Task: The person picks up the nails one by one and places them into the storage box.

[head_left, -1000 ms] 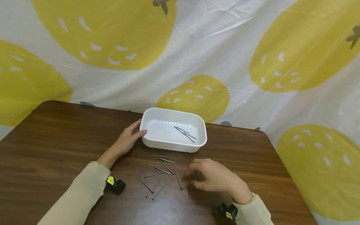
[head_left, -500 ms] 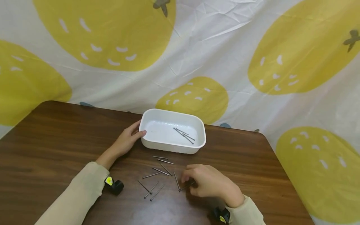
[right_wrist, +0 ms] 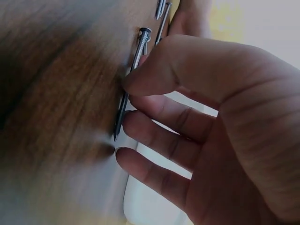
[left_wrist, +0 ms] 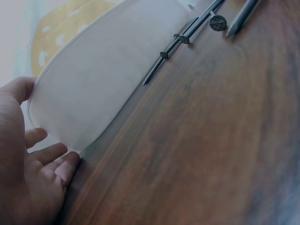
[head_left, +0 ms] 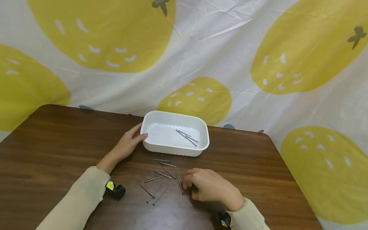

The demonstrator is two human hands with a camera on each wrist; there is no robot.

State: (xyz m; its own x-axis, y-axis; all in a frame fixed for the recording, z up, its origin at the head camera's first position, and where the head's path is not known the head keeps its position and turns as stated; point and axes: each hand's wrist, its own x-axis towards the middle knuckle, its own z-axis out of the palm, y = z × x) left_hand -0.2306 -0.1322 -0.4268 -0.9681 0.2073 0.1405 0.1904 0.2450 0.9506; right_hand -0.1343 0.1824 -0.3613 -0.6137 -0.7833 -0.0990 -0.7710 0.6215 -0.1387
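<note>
My left hand [head_left: 126, 145] grips the left end of a white plastic container [head_left: 169, 150], thumb over the rim and fingers along its outer wall. Inside, toward the right, lie several nails [head_left: 191, 141]. My right hand [head_left: 210, 185] is low over the table, its thumb and index finger pinching a steel nail [right_wrist: 120, 117], whose head and point show on either side of the thumb in the right wrist view. Just left of these fingertips lies another nail [head_left: 180, 184], its end near the pinched one. Several more loose nails [head_left: 163, 174] are scattered in front of the container.
The dark wooden table [head_left: 72, 137] has rounded far corners. Behind it hangs a white cloth with yellow fruit prints [head_left: 198, 95], close to the container's back side. A black wrist camera [head_left: 118, 191] sits at the left sleeve.
My right hand has come down slightly leftward and closed its thumb and finger on the nail. The left hand stays on the container; the whole view has shifted slightly.
</note>
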